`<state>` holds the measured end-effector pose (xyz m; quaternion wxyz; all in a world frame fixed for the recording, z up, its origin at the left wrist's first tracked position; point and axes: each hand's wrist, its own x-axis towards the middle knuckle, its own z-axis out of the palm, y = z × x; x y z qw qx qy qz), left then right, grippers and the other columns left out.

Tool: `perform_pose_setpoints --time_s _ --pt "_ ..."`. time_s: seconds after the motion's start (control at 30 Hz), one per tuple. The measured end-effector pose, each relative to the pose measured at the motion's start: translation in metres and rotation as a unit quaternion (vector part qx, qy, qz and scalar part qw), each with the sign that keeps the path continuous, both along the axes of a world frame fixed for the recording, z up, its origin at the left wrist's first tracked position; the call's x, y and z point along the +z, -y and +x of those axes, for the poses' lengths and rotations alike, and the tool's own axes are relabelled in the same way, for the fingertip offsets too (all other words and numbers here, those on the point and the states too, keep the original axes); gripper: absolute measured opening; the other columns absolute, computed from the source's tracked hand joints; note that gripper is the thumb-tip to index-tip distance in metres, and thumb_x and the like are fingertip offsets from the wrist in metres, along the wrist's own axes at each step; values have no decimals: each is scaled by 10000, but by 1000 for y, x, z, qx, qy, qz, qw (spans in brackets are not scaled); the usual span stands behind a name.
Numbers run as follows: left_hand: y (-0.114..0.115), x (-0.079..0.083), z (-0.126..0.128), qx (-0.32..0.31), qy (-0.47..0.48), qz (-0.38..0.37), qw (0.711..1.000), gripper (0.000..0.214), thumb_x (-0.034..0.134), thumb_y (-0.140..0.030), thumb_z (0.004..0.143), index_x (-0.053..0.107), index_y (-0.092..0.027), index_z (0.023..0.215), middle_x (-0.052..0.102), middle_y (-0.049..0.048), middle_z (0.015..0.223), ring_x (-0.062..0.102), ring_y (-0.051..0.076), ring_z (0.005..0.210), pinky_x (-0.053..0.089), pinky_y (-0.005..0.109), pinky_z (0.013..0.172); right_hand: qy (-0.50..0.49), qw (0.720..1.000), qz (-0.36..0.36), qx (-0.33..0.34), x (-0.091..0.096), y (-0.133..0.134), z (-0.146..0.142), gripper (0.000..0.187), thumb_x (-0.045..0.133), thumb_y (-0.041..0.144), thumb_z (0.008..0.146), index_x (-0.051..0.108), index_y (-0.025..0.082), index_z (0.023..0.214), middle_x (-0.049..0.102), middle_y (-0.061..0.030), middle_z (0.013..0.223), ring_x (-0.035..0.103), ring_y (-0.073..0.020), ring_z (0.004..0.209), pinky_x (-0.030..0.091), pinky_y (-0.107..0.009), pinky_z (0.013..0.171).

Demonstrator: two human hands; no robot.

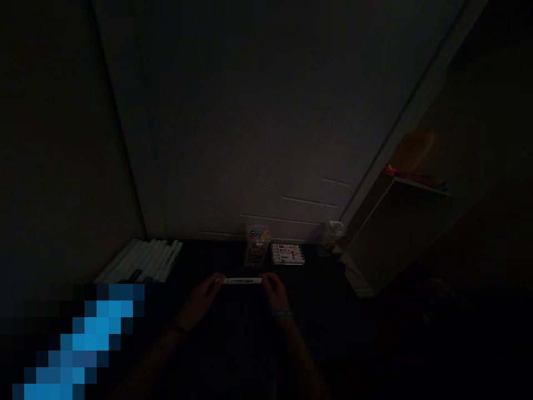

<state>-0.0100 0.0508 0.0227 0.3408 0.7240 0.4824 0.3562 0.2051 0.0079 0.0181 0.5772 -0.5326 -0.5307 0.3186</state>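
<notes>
From afar I list one white marker, in front of the clear case on the table, its ends pinched by the left hand and right hand, presumably light, stiff and smooth enough to roll, best held at both ends.

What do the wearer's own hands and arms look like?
Left hand: bare, thin dark band at the wrist. Right hand: bare, bluish band at the wrist. No sleeves visible; too dark for finer detail.
</notes>
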Motion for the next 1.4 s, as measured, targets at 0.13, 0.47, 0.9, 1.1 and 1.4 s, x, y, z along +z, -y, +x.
perform_pose_setpoints --time_s 0.13,0.47,0.9,1.1,1.4 --pt "-11 -5 0 9 -44 25 999 448 297 -511 804 559 -217 1016 621 8 1041 544 177 1000 395 275 883 5 1000 -12 -27 -7 -13 3 287 442 421 787 570 173 856 600 -11 768 542 -127 722 422 -214 640" --pt "-18 -18 -2 18 -71 12 997 483 304 -519 793 578 -198 1029 625 33 1052 553 209 989 401 295 866 145 977 -41 -154 -18 -25 -11 325 313 425 850 541 200 796 573 4 661 516 -118 605 358 -208 558" --pt "-15 2 0 -18 -25 23 999 364 333 -495 784 539 -229 923 620 -17 882 562 152 828 417 242 761 150 982 2 -116 -14 -21 -15 301 248 341 879 526 227 890 583 -16 850 535 -125 777 388 -227 712" --pt "-10 3 0 -15 -42 35 998 371 298 -500 797 527 -237 922 613 -13 902 555 158 869 403 251 793 162 980 -6 -111 -11 -18 -14 311 233 342 881 524 230 875 575 -8 833 531 -124 761 389 -225 692" --pt "-13 -6 2 24 -80 68 994 356 260 -457 815 515 -230 918 614 7 883 563 154 834 395 253 769 233 966 7 -114 -14 -16 -18 298 229 323 886 510 223 891 570 -13 854 536 -123 788 377 -226 710"
